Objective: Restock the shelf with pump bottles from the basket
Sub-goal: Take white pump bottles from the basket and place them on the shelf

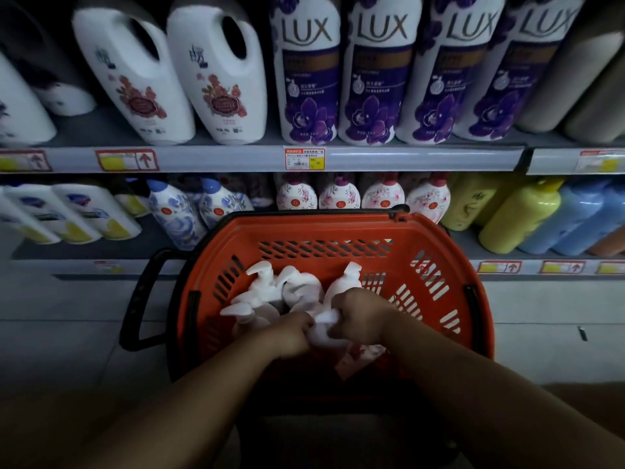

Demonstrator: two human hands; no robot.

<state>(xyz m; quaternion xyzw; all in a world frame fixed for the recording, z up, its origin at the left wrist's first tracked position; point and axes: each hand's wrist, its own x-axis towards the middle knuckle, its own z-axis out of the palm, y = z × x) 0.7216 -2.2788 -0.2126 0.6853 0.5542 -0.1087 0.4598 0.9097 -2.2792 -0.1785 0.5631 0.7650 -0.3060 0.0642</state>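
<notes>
An orange basket stands on the floor in front of the shelf and holds several white pump bottles. Both my hands are inside it. My left hand and my right hand are closed on the same white pump bottle, near its pump head. Its lower body with a red floral label shows under my right wrist. The lower shelf behind the basket carries floral pump bottles with pink caps.
The upper shelf holds purple Lux bottles and white jugs with handles. Blue-patterned bottles stand left of the basket, yellow and blue bottles to the right. The basket's black handle sticks out left over the tiled floor.
</notes>
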